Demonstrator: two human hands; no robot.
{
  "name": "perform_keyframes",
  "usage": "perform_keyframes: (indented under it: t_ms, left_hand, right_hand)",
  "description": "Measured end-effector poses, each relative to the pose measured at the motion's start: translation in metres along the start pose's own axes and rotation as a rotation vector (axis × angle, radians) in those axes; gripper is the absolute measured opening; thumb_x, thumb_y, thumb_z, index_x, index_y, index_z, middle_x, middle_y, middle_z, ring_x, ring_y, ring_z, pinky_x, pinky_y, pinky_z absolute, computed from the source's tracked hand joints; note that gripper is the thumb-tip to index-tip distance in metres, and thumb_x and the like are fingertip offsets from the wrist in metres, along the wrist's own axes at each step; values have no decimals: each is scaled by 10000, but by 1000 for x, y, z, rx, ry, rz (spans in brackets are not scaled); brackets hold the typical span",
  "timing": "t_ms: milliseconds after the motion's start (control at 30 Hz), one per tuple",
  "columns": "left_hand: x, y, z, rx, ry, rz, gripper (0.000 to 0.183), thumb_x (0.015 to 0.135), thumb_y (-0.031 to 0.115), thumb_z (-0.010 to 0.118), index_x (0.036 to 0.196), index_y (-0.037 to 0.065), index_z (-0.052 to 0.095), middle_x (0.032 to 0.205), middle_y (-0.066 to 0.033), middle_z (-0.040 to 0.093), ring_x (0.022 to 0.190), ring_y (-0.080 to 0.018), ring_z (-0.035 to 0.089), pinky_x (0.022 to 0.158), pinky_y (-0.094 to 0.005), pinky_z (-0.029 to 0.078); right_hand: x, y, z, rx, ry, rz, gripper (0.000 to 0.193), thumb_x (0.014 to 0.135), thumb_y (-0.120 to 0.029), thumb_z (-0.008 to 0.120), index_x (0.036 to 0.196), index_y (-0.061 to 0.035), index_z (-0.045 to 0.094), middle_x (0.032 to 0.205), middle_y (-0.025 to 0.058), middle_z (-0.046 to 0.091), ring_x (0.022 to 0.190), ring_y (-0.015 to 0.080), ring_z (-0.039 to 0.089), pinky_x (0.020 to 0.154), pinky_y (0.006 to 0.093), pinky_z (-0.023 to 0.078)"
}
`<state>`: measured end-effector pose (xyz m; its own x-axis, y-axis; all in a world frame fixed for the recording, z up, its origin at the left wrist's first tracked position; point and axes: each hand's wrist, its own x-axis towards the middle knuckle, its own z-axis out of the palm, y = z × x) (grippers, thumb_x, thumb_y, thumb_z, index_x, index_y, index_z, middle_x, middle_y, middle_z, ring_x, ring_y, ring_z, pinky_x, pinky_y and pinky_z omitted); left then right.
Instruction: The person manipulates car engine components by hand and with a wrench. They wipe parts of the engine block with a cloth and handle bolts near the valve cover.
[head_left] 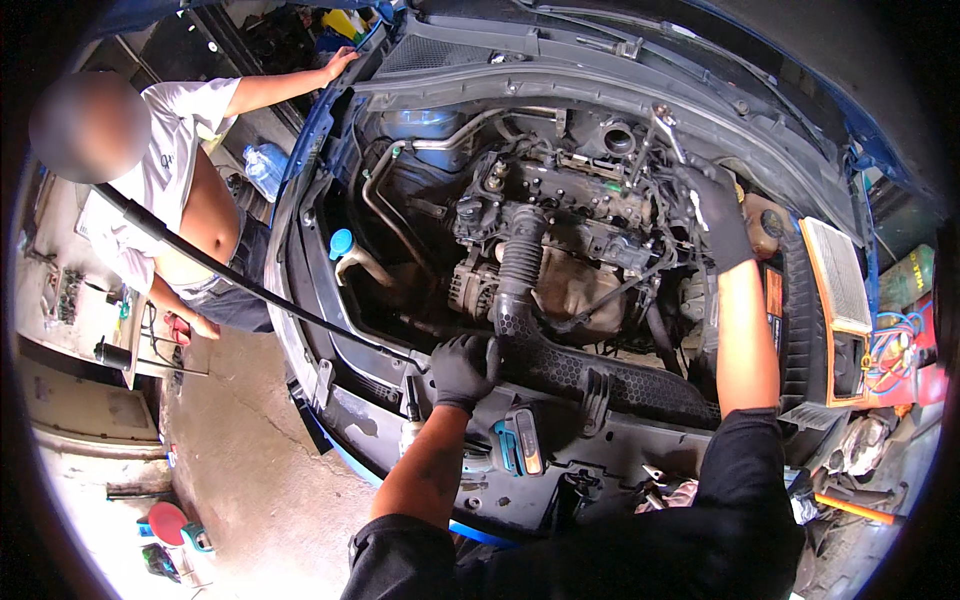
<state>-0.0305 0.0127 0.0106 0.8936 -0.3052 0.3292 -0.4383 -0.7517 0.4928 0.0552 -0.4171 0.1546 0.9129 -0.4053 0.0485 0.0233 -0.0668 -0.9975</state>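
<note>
My right hand [718,215], in a dark glove, is closed around a chrome wrench [672,130]. The wrench's head points away from me over the far right part of the engine [570,200]. At the front edge of the engine bay my left hand [464,370], gloved too, rests with its fingers curled, beside a black ribbed intake duct [522,265]. What its fingers close on, if anything, is hidden. Just below that hand a black-handled tool [412,398] and a teal-and-black cordless power tool [518,440] lie on the front panel.
A black prop rod [240,278] slants across the left side. Another person [190,190] stands at the left, one hand on the car's edge. An air filter [836,272] and coloured hoses [893,350] are at the right. A blue-capped filler neck [343,245] rises at the left.
</note>
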Motion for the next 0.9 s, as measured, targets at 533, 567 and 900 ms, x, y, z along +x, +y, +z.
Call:
perform_keyframes:
  t_ms: [533, 567, 900]
  left_hand:
    - [-7, -26, 12, -187, 9, -31, 318, 944, 330, 631, 945, 29, 732, 844, -210, 718, 786, -401, 697, 745, -463, 552]
    - [-7, -17, -1, -265, 7, 11, 288, 955, 292, 636, 983, 22, 731, 858, -197, 726, 793, -378, 708, 765, -446, 555]
    - [-160, 159, -113, -851, -306, 522, 374, 901, 176, 659, 1219, -16, 621, 1151, -231, 659, 1048, -386, 654, 912, -431, 506]
  right_hand:
    - [-430, -151, -54, -423, 273, -191, 393, 900, 21, 563, 1284, 4, 648, 681, -10, 591, 496, 52, 498, 456, 226, 384]
    - [-459, -155, -57, -459, 263, -197, 399, 864, 51, 546, 1238, 3, 677, 639, -11, 575, 471, 55, 491, 432, 230, 371]
    - [-638, -99, -44, 150, 157, -76, 402, 863, -87, 698, 1210, 110, 649, 560, 32, 542, 397, 86, 449, 375, 245, 322]
